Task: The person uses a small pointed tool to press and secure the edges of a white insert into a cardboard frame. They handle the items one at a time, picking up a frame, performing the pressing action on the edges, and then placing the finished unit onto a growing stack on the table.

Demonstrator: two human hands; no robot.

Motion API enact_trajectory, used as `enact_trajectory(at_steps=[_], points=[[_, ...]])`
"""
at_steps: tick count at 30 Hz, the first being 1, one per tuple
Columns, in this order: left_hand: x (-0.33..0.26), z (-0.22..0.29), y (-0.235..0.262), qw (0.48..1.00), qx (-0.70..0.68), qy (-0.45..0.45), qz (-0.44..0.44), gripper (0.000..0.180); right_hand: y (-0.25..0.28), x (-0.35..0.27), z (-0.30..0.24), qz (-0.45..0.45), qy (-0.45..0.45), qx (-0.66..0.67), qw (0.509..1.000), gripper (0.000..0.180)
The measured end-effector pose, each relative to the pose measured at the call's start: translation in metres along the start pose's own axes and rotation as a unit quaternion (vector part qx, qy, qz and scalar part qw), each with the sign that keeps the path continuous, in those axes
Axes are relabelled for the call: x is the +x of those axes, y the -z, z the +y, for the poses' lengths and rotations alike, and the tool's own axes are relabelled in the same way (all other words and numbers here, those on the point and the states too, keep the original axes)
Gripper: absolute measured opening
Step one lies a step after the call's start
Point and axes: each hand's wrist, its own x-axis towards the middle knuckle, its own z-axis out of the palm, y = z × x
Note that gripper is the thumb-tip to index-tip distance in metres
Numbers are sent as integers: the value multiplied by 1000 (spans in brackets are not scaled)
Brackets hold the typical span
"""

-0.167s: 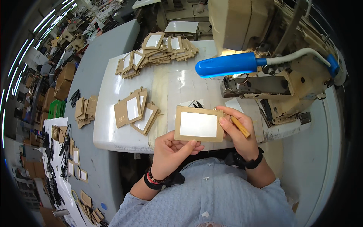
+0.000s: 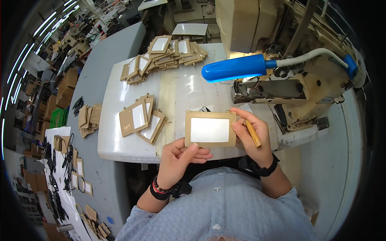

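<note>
Bright overhead light, glare on the white table (image 2: 120, 96) — fisheye-bent, dark edges.

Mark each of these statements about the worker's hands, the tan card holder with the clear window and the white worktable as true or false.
1. Both hands hold the tan rectangular card holder with a clear window. True: left hand at its lower edge, right hand at its right edge.
2. The right hand also holds a small wooden stick. True.
3. The blue tubular lamp lies flat on the white worktable. False: it hangs on a white arm above it.
4. The worktable bears no other holders. False: a small pile of tan holders lies left, a bigger heap at the far edge.
</note>
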Motion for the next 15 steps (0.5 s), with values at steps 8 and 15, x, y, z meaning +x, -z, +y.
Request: enact_trajectory(at_steps=[8, 15], points=[[7, -12, 9, 996, -22, 24, -86, 40, 13, 4, -8, 2, 40, -103, 994, 32], [10, -18, 14, 983, -100, 55, -141, 39, 13, 6, -16, 17, 45, -85, 995, 35]])
